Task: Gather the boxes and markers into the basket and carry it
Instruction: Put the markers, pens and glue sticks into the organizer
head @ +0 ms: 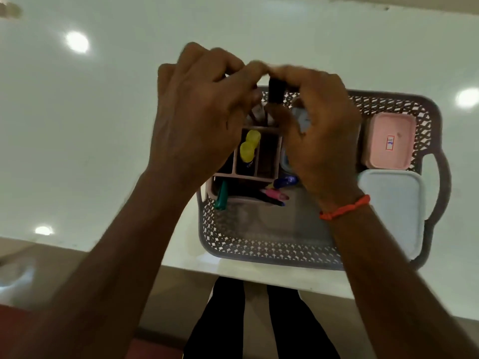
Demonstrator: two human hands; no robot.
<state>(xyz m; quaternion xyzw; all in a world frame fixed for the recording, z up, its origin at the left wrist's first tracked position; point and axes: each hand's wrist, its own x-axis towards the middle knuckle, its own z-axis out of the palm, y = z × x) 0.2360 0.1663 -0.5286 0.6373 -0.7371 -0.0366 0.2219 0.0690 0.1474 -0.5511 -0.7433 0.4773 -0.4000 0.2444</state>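
Left hand [202,117]: fingers curled in; thumb & forefinger pinch the top end of the dark marker [276,92]. Motion blur softens the tips, but we read it as a grip.
Right hand [318,141]: fingers bent round the same marker from the right, clenched on it; orange thread [344,208] on the wrist.
Dark marker: upright, held above the far-left part of the basket [259,252], over the organizer [280,151]. We think two hands are used b/c it's being steered tip-down into a narrow slot, or its cap pressed on; can't tell which.
Organizer: pink, w/ dividers, inside the basket at left. Yellow-capped markers [248,146] stand in one slot; green marker [221,195] and pink marker [274,194] lean in the near section. Blue marker [285,181] lies just right of it.
Boxes: pink box [391,141] far right, white box [394,203] near right, both in the basket, side by side so they sit flat.
Basket: grey lattice on the white surface [103,125], close to its near edge; handle [443,182] on the right is free.
Progress: we judge gathering nearly done; carrying not yet begun.
Risk: marker may miss the slot and tip the others.
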